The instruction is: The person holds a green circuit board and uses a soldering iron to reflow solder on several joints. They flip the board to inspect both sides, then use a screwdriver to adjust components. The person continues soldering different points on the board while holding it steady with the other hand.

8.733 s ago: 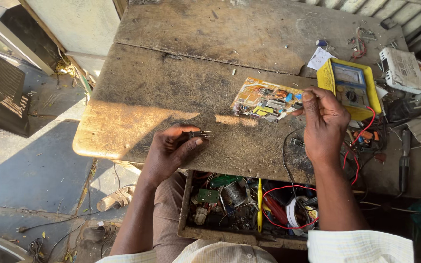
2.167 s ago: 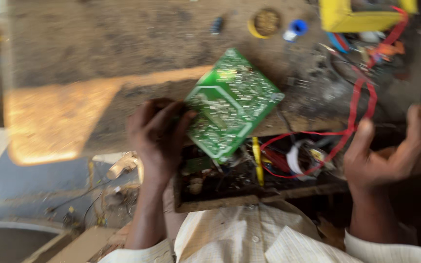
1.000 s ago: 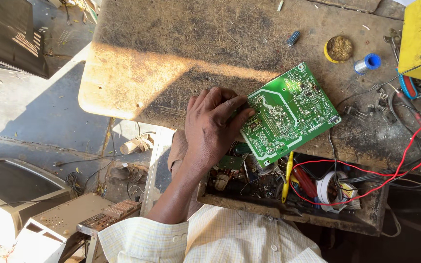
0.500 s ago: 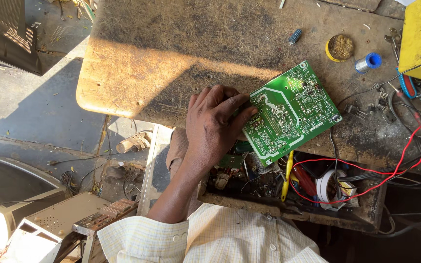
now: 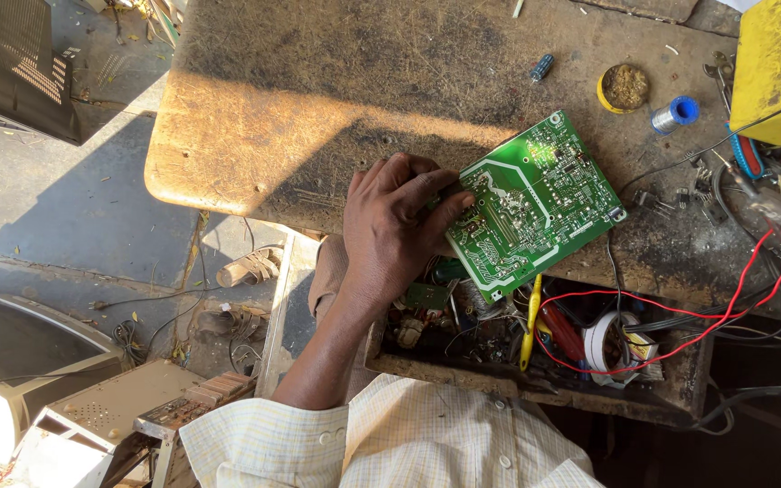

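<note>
My left hand (image 5: 397, 228) grips the left edge of a green circuit board (image 5: 535, 202), solder side up, tilted over the near edge of a worn wooden workbench (image 5: 318, 99). The thumb presses on the board's face and the fingers curl round its edge. Below the board an open wooden drawer (image 5: 535, 384) holds several parts, a roll of white tape (image 5: 609, 342), a yellow-handled tool (image 5: 530, 322) and red wires (image 5: 680, 343). My right hand is out of view.
A yellow meter case (image 5: 775, 72) stands at the far right, with a blue solder spool (image 5: 675, 113), a round tin of flux (image 5: 624, 87) and a small capacitor (image 5: 541, 66) nearby. Old television sets (image 5: 11, 77) and metal casings (image 5: 92, 420) lie on the floor to the left.
The right hand dropped out of sight after two seconds ago. Over the last second the left hand has kept its hold on the board, which has barely moved; the view shifted slightly.
</note>
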{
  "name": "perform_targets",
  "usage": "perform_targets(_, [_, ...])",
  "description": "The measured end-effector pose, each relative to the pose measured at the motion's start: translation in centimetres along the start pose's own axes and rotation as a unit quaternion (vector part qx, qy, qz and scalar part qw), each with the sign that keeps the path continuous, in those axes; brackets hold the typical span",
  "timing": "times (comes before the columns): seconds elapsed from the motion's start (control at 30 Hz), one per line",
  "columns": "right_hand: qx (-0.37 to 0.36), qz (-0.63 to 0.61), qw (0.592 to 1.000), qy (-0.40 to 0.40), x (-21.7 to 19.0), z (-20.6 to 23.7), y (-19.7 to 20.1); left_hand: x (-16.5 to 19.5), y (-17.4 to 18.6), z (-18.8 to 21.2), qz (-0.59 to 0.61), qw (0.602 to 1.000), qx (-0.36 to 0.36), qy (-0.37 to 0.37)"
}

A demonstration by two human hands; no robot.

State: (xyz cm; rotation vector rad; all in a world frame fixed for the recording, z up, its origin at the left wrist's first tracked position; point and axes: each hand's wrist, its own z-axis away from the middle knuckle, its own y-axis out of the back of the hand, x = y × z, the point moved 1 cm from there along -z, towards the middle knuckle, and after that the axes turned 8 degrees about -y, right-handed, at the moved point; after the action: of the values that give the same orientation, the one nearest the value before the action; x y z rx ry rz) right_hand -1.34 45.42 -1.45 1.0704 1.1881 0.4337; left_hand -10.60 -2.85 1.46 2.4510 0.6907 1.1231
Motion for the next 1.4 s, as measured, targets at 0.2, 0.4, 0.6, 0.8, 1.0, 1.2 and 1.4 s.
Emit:
perform_targets(0.2, [-0.017, -0.009, 0.999, 0.048, -1.4, -1.0, 0.0, -0.8, -0.5, -0.1, 0.138, 0.986, 0.033, 0.093])
perform_targets(0.4, [-0.090, -0.067, 0.964, 0.242, -6.6, -2.6, 0.3, -0.9, -0.8, 0.2, -0.019, 0.999, 0.010, 0.025])
perform_targets(0.6, [-0.078, -0.039, 0.938, 0.336, -15.3, -1.0, 0.0, -1.3, -0.6, 0.5, -0.018, 1.000, 0.009, -0.004])
perform_targets(0.8, [-0.058, 0.036, 0.924, 0.375, -19.1, -0.8, -0.4, -1.7, -0.4, 0.6, 0.008, 1.000, 0.005, -0.008])
perform_targets(1.0, [-0.058, 0.047, 0.919, 0.387, -19.2, -0.6, -0.5, -1.6, -0.4, 0.7, 0.011, 1.000, -0.007, -0.001])
perform_targets(1.2, [-0.076, 0.065, 0.914, 0.393, -20.2, -0.7, -0.4, -1.4, 0.0, 0.8, 0.037, 0.999, -0.017, 0.003])
perform_targets(1.4, [-0.083, 0.065, 0.913, 0.395, -21.2, -0.2, -0.3, -1.4, 0.1, 0.7, 0.042, 0.999, -0.019, -0.006])
